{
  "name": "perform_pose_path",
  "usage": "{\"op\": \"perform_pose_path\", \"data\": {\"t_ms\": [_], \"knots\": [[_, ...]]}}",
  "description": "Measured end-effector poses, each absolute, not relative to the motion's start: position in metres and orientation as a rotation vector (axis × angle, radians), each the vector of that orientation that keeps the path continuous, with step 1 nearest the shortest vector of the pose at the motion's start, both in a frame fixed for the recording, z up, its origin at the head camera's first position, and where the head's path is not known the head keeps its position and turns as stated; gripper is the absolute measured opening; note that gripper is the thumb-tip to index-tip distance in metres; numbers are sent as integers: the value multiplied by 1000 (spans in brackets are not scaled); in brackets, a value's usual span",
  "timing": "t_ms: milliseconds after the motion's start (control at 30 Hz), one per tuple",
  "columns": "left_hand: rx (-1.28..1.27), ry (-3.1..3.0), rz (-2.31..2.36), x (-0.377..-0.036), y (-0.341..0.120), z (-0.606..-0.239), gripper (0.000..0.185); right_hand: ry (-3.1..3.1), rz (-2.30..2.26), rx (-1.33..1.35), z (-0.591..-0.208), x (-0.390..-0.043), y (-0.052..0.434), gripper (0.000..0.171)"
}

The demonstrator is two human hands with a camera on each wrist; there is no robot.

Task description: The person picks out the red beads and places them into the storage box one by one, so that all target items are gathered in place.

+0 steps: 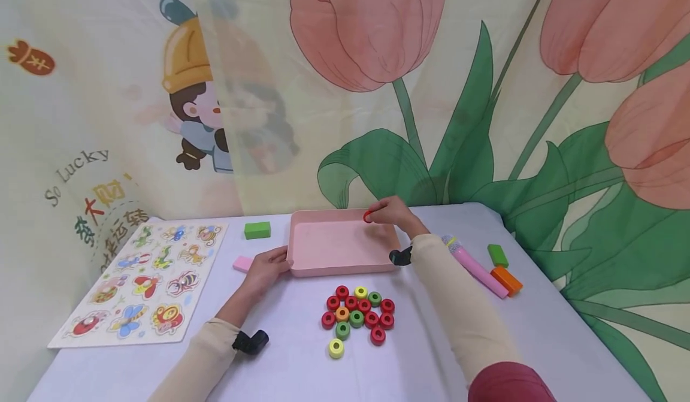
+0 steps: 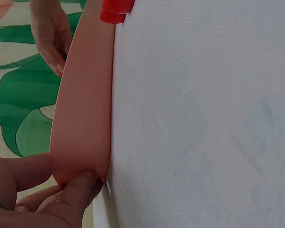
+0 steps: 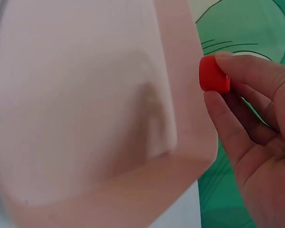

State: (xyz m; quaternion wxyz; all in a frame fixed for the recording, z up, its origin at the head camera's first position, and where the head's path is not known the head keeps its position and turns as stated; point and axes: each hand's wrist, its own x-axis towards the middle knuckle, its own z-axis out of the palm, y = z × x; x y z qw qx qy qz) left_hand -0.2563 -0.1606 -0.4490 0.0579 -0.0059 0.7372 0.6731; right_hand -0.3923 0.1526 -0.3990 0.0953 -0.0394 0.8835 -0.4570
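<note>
Thumb and fingertips of my right hand pinch a red ring-shaped bead over the back right part of a shallow pink tray. In the right wrist view the tray's inside is bare, with the hand's shadow on it. My left hand grips the tray's front left corner; its thumb lies at the rim and its fingers at the lower edge in the left wrist view. In front of the tray lies a loose group of beads: several red ones, green ones, two yellow ones and an orange one.
A puzzle board with insect pictures lies on the left. A green block and a pink block are left of the tray. To the right lie a pink toy microphone, a green block and an orange block.
</note>
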Motion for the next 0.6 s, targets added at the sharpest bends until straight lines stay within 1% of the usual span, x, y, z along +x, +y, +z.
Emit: {"op": "perform_pose_path", "data": {"t_ms": [133,267,367,500,600], "knots": [[-38,2231,2046,-258,-161,-449,49,2603,-1367,-123,-404,-401,139,19],[-51,2259,2032,-258,-160,-450,50,2531,-1412,-19,-411,-407,129,15],[-57,2264,2018,-256,-159,-452,49,2555,-1337,50,-419,-408,126,13],[-47,2249,2033,-255,-158,-453,49,2637,-1202,-7,-427,-408,126,13],[-18,2250,2045,-255,-158,-451,49,2642,-1206,-30,-429,-409,127,13]]}}
